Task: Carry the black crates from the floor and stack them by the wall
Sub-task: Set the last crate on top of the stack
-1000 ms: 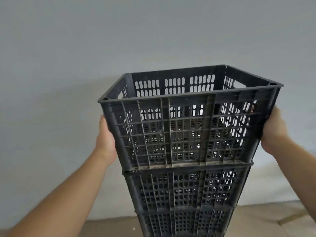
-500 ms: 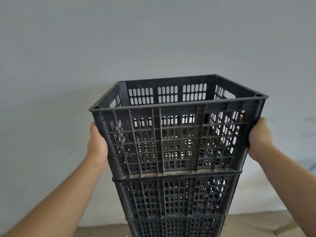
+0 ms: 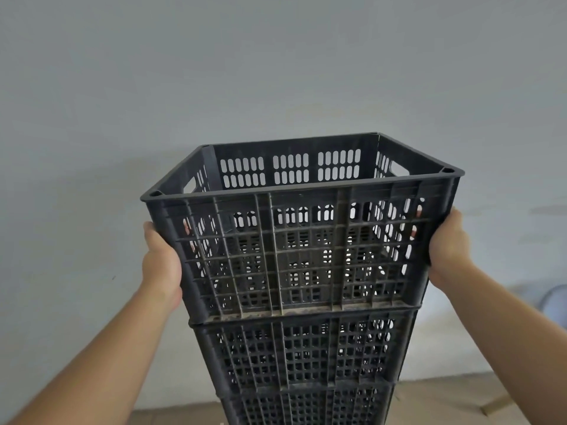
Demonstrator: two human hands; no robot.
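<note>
1. Wall (image 3: 276,72): a plain grey surface fills most of the view. It stands directly behind the crate stack.

2. Floor (image 3: 445,403): a tan surface, visible only along the bottom edge on both sides of the stack.

3. Crate stack: three black slotted plastic crates, one above the other, just in front of the wall.
 - Top crate (image 3: 303,256): upright, with its open side up. Along the near edge its base meets the rim of the crate below. Each side wall has a handle slot near the rim.
 - Second crate (image 3: 306,354): directly under the top crate and in line with it.
 - Third crate (image 3: 306,409): only its upper part shows, cut off by the bottom of the frame.

4. Left hand (image 3: 162,262): the palm is flat against the left side wall of the top crate. The fingers wrap round that wall, so the hand is gripping the crate.

5. Right hand (image 3: 448,243): placed likewise on the right side wall, gripping the top crate. Fingertips (image 3: 414,232) show through the lattice of the near wall, inside the crate.

6. Pale round object (image 3: 555,305): at the right frame edge, low against the wall and well apart from the stack. It is too blurred to identify.
</note>
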